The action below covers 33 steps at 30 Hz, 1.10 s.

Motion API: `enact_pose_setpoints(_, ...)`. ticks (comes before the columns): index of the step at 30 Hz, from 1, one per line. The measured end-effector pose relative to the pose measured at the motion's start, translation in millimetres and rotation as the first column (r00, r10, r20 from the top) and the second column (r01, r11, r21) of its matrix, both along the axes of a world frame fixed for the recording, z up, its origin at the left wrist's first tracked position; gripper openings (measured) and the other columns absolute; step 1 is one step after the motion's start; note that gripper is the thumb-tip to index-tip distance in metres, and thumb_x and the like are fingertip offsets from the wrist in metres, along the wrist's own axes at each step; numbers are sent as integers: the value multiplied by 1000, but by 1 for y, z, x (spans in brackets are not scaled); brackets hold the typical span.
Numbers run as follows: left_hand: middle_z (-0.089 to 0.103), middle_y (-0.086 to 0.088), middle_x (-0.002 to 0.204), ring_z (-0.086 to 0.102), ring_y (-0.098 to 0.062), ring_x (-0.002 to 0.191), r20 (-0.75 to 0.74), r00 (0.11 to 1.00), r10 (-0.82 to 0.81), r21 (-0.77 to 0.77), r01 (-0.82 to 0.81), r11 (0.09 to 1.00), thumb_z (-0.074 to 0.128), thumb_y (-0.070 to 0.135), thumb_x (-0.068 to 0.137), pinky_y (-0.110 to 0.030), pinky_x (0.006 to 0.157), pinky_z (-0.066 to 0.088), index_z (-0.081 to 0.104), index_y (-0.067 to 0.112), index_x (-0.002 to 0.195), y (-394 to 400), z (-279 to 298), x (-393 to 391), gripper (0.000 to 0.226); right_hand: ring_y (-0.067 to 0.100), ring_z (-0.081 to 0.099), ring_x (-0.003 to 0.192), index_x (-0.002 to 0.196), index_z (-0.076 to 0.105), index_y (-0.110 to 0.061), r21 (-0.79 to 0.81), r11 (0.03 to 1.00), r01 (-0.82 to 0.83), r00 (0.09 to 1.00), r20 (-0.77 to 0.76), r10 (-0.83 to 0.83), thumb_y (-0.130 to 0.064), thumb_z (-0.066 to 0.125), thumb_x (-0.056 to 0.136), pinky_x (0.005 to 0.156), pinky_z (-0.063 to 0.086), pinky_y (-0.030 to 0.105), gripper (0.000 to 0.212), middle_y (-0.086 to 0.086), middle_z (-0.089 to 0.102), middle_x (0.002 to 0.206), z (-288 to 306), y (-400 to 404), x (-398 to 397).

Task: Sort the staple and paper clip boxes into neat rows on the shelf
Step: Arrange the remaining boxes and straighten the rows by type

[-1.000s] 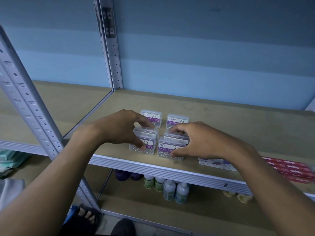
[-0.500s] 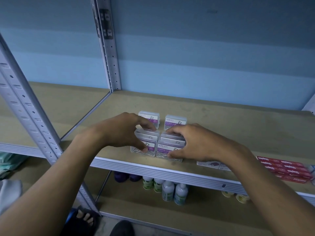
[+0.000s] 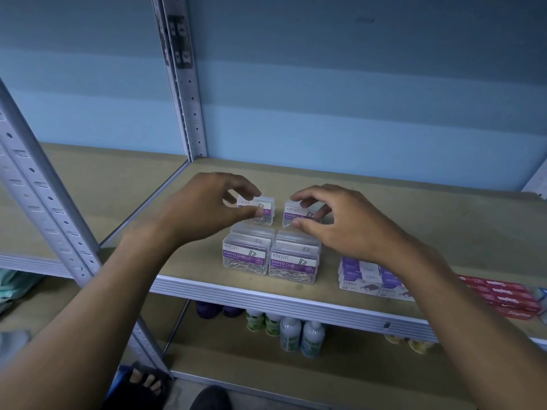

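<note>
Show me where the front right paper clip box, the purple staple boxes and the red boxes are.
Front right paper clip box (image 3: 294,263): head view, on its front label.
Purple staple boxes (image 3: 373,275): head view, on their top faces.
Red boxes (image 3: 500,294): head view, on a top face.

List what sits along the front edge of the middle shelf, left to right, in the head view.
Left paper clip box → right paper clip box → purple staple boxes → red boxes.
</note>
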<state>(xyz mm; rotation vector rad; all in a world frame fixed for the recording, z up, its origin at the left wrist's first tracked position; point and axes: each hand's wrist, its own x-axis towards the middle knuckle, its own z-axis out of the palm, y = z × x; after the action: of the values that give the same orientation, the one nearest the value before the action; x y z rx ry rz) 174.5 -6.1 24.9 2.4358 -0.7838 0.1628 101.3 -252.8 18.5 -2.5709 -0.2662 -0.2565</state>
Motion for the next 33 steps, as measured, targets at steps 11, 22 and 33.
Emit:
enact_pose_setpoints(11, 56, 14, 131, 50, -8, 121, -25, 1000, -2, 60, 3, 998, 72, 47, 82, -31, 100, 45, 61, 40, 126, -16, -14, 28, 46, 8, 45, 128, 139, 45, -45, -38, 994, 99, 995, -11, -100, -50, 63, 93, 103, 40, 29, 50, -17, 41, 141, -18, -11, 21)
enact_pose_setpoints(22, 60, 11, 132, 53, -12, 117, -44, 998, -37, 59, 40, 997, 64, 31, 93, -38, 103, 46, 67, 44, 120, -22, -24, 48, 30, 10, 53, 112, 133, 57, -40, -42, 996, 79, 996, -45, -80, -33, 63, 97, 96, 45, 30, 37, -10, 59, 124, -28, -8, 38)
enact_pose_setpoints(33, 70, 4, 118, 62, -14, 99, -6, 1000, -30, -28, 30, 999, 70, 13, 89, -30, 83, 53, 75, 37, 109, -22, -31, 52, 32, 10, 58, 103, 120, 69, -41, 4, 996, 90, 996, 0, -90, -17, 62, 96, 88, 49, 31, 35, -9, 66, 120, -31, -12, 42)
